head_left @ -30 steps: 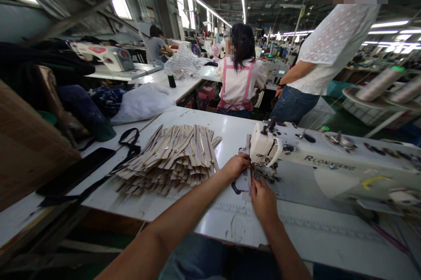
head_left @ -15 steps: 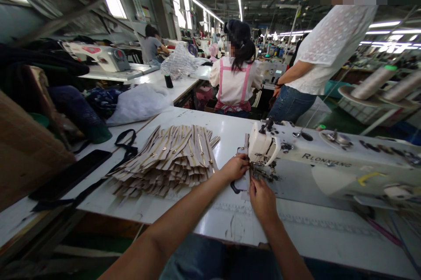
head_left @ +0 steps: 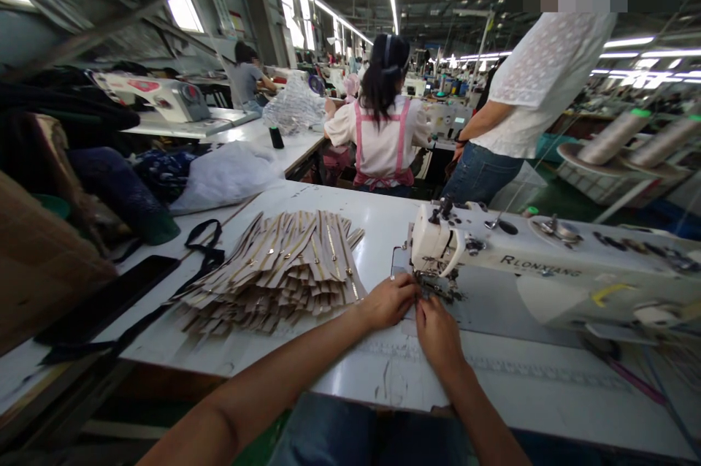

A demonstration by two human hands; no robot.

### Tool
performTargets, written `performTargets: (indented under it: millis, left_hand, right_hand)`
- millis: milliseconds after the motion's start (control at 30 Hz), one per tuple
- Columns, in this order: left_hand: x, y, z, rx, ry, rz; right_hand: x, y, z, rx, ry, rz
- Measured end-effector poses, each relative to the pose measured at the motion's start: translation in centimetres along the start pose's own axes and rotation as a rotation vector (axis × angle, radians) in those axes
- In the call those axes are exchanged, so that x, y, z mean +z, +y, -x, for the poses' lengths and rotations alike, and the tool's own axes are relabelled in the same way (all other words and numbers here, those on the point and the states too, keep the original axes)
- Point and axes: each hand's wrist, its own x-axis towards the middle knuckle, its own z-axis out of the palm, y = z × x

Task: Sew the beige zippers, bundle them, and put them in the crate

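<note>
My left hand (head_left: 391, 299) is closed, its fingertips pinched together just in front of the sewing machine's (head_left: 432, 239) needle area. Close against it, my right hand (head_left: 438, 327) is closed too, thumb and forefinger meeting the left fingertips. Between them is a narrow greyish-beige piece like the zippers in the pile, mostly hidden by my fingers. To the left of the machine lies a fanned heap of beige zippers (head_left: 296, 254) with gold-coloured teeth and metal pulls.
A dark strap (head_left: 205, 239) and a flat black object (head_left: 109, 298) lie left of the zippers. Behind them rests a white plastic bag (head_left: 230, 174). One person (head_left: 383, 130) sits ahead; another (head_left: 526, 101) stands right. Thread cones (head_left: 613, 137) stand at right.
My left hand has come back toward me, down from beside the needle, to meet my right hand. The strip that ran beyond the needle no longer shows there. The seated person's head has turned.
</note>
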Motion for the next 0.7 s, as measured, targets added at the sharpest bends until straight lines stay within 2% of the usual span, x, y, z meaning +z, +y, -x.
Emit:
performTargets:
  millis: [67,267,700]
  left_hand:
    - [0.0,0.2,0.2,0.061,-0.019,0.021]
    - [-0.2,0.1,0.2,0.073,-0.036,0.005]
    - [-0.3,0.3,0.4,0.115,-0.081,-0.037]
  right_hand:
    - [-0.2,0.0,0.6,0.034,0.038,-0.085]
    - [0.0,0.1,2.4,0.136,0.122,-0.263]
    - [-0.7,-0.2,2.4,0.033,0.08,-0.186]
